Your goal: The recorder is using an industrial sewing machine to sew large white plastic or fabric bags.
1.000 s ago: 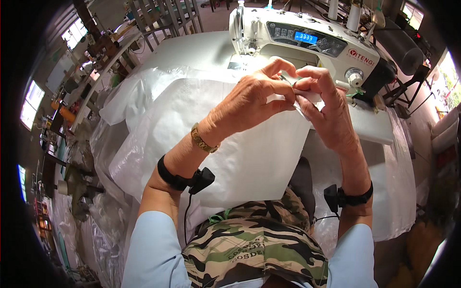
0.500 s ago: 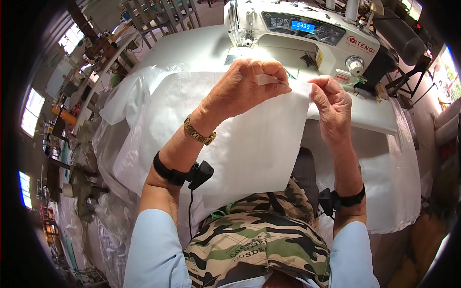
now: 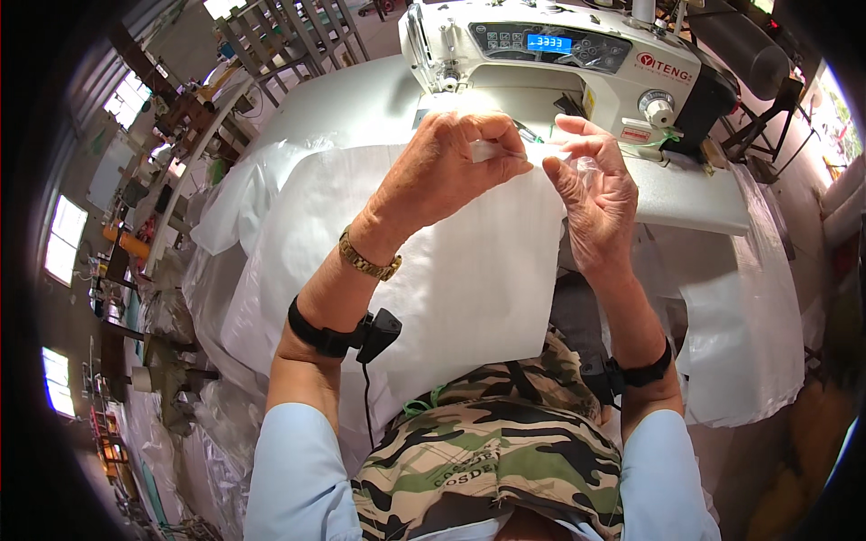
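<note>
A white, slightly glossy sheet (image 3: 451,279) hangs in front of me, reaching down over my lap. Its upper edge is pinched between the thumb and fingers of my left hand (image 3: 460,167), just in front of the sewing machine (image 3: 541,54). At the sheet's upper right corner is my right hand (image 3: 595,194), its thumb and fingers apart. The thumb tip lies close to the corner; whether it touches cannot be made out. Behind the hands, the needle area is brightly lit and partly hidden by my left hand.
The white machine table (image 3: 686,203) extends behind and right of the hands. More white sheeting (image 3: 744,334) hangs down at the right. Clear plastic film (image 3: 216,406) is heaped at the left. A metal rack (image 3: 293,41) stands at the back left.
My right hand has moved left toward my left hand, and its thumb and fingers have spread from a pinch on the sheet's edge. The left hand keeps its pinch.
</note>
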Demonstrator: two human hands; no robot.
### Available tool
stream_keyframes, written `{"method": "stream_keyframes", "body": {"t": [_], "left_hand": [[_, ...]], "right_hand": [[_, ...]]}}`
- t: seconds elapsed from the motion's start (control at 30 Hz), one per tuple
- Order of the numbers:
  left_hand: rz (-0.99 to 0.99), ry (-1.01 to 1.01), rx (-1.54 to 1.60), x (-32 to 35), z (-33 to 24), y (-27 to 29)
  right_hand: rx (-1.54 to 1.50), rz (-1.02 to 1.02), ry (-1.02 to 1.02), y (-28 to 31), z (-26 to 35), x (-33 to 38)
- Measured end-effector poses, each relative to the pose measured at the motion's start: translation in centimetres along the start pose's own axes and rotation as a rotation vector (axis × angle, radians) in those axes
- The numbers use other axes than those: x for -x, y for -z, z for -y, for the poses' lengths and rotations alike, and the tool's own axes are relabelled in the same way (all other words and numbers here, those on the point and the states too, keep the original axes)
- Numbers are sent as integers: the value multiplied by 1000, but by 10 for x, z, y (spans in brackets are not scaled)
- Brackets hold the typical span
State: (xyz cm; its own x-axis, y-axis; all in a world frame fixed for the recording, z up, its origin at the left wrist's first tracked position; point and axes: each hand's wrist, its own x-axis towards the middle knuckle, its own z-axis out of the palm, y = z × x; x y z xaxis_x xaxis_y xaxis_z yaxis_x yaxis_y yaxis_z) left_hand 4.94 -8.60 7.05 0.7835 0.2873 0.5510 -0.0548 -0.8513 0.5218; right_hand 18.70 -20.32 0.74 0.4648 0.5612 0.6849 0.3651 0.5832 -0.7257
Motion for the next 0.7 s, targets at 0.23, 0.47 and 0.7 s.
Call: {"method": "stream_keyframes", "body": {"t": [0.23,0.47,0.7], "left_hand": [[-4,24,27,0,2,0],[78,176,155,-6,-1,3],[69,130,202,-10,-2,3]], "right_hand": [[-151,-65,-149,-7,2,5],[-505,-143,-325,-10,2,9],[-318,-195,-108,-19,4,10]]}}
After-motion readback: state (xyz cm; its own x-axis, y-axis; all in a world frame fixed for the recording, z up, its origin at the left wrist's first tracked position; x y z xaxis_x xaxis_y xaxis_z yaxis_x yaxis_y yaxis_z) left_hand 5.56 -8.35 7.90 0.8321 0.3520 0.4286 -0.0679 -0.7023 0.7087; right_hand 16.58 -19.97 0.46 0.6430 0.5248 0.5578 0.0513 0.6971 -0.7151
